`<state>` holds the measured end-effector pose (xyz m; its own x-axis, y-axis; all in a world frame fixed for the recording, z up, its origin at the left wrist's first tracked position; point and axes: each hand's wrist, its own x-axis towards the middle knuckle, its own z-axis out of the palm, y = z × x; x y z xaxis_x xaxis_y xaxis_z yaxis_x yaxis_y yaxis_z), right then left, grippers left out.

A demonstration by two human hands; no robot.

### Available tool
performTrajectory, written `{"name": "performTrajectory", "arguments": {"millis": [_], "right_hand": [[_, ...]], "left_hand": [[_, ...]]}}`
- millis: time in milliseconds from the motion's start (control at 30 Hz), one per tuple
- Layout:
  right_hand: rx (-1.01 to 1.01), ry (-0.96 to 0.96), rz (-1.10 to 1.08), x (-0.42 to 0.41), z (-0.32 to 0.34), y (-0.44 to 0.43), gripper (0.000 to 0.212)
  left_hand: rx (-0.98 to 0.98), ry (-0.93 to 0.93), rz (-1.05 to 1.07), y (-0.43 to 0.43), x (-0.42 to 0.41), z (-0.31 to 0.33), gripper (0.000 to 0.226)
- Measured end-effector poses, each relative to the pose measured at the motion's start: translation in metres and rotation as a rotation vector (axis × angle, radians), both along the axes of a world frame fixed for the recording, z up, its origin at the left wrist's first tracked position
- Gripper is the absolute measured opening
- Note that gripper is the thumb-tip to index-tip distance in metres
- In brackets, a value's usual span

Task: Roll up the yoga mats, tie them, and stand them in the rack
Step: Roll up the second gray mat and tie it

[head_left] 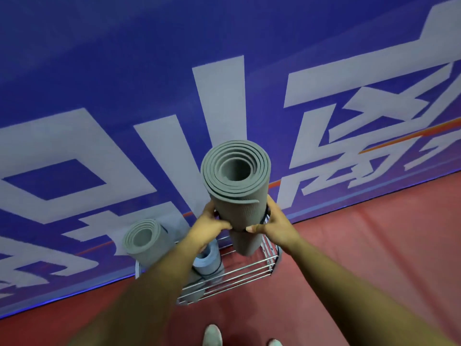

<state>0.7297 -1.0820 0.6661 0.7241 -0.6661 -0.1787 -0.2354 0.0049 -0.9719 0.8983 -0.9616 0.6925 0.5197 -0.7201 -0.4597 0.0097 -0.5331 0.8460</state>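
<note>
Now you are gripping the upright grey mat (237, 203) with your left hand (212, 227) and right hand (277, 224), steadying it over the rack (239, 275) for lowering.

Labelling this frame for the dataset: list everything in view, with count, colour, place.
held mat: 1, grey, rolled, upright over rack's right end
tie: 1, black, around held mat
racked mat: 1, grey, rack's left end
blue mat: 1, light blue, rack middle
rack: 1, silver wire, on floor by wall
wall: blue, white lettering
floor: red
shoes: 2, pale, bottom edge
left hand: grips held mat
right hand: grips held mat
</note>
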Motion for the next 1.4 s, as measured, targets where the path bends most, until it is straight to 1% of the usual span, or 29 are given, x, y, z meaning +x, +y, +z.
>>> {"name": "performTrajectory", "arguments": {"millis": [100,200,300,367,433,467,533,600,700,800,867,967,1067,1100,1167,1200,1233,1300,1367,1400], "right_hand": [[0.043,0.058,-0.052,0.012,-0.030,-0.006,0.086],[0.017,0.127,-0.109,0.023,-0.058,-0.005,0.086],[0.019,0.150,-0.109,0.035,-0.091,-0.004,0.086],[0.044,0.180,-0.116,0.046,-0.102,-0.001,0.093],[0.107,0.184,-0.108,0.056,-0.117,0.002,0.095],[0.138,0.164,-0.103,0.061,-0.119,0.005,0.092],[0.179,0.142,-0.111,0.071,-0.132,0.008,0.087],[0.232,0.141,-0.103,0.079,-0.146,0.013,0.086],[0.271,0.152,-0.114,0.085,-0.166,0.018,0.084],[0.270,0.180,-0.090,0.088,-0.174,0.023,0.085],[0.282,0.184,-0.081,0.090,-0.176,0.025,0.084],[0.320,0.194,-0.056,0.090,-0.187,0.026,0.086],[0.303,0.261,-0.010,0.089,-0.200,0.031,0.090],[0.279,0.292,0.000,0.090,-0.205,0.034,0.084],[0.242,0.307,0.058,0.093,-0.209,0.041,0.058],[0.263,0.280,0.077,0.094,-0.211,0.044,0.049],[0.288,0.273,0.085,0.096,-0.214,0.046,0.045],[0.307,0.316,0.105,0.097,-0.219,0.047,0.051],[0.258,0.289,0.069,0.097,-0.221,0.049,0.060],[0.217,0.262,0.027,0.097,-0.222,0.050,0.073]], "left_hand": [[0.005,0.023,-0.031,-0.013,0.013,-0.026,0.061],[0.043,0.074,-0.066,-0.021,0.022,-0.055,0.067],[0.108,0.101,-0.077,-0.023,0.035,-0.080,0.059],[0.126,0.116,-0.121,-0.020,0.045,-0.097,0.056],[0.118,0.145,-0.172,-0.017,0.053,-0.112,0.067],[0.097,0.156,-0.179,-0.015,0.057,-0.119,0.075],[0.062,0.180,-0.159,-0.015,0.063,-0.129,0.087],[0.059,0.189,-0.150,-0.013,0.070,-0.141,0.094],[0.070,0.177,-0.177,-0.007,0.084,-0.161,0.104],[0.094,0.170,-0.221,-0.003,0.096,-0.172,0.120],[0.107,0.179,-0.246,-0.001,0.101,-0.177,0.125],[0.126,0.172,-0.288,0.001,0.104,-0.187,0.123],[0.166,0.174,-0.341,0.010,0.105,-0.197,0.114],[0.178,0.181,-0.345,0.015,0.106,-0.200,0.112],[0.196,0.180,-0.351,0.024,0.104,-0.206,0.109],[0.205,0.180,-0.356,0.029,0.103,-0.208,0.108],[0.214,0.184,-0.356,0.032,0.101,-0.212,0.104],[0.237,0.202,-0.337,0.037,0.098,-0.217,0.094],[0.243,0.219,-0.285,0.037,0.094,-0.220,0.099],[0.247,0.232,-0.250,0.037,0.093,-0.222,0.105]]}}
